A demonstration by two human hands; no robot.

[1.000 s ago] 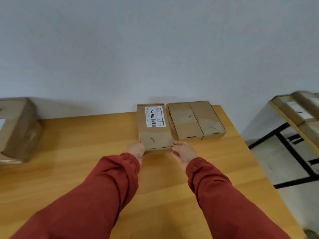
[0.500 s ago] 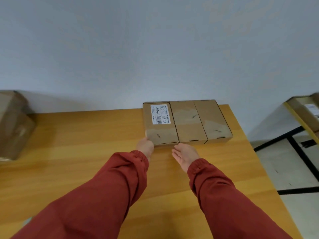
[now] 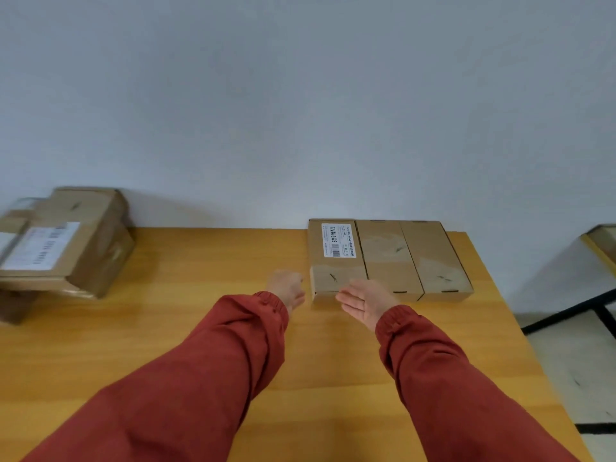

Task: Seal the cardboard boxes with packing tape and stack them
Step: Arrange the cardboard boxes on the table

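Three flat cardboard boxes lie side by side at the back right of the wooden table [image 3: 166, 328]. The labelled box [image 3: 330, 278] is leftmost, with a second box [image 3: 388, 258] and a third box [image 3: 433, 258] touching to its right. My left hand [image 3: 286, 288] hovers just left of the labelled box's near corner, fingers curled, holding nothing. In front of the labelled box's near edge my right hand [image 3: 365, 303] is open, palm turned left, with no contact I can make out. No tape roll is in view.
A blurred stack of larger cardboard boxes [image 3: 63, 241] sits at the table's back left. A grey wall runs behind the table. To the right, past the table edge, are the floor and part of another table [image 3: 600, 248].
Both hands have let go of the labelled box, which now sits flush against the other two. The view has swung left, bringing the stack of boxes into sight.
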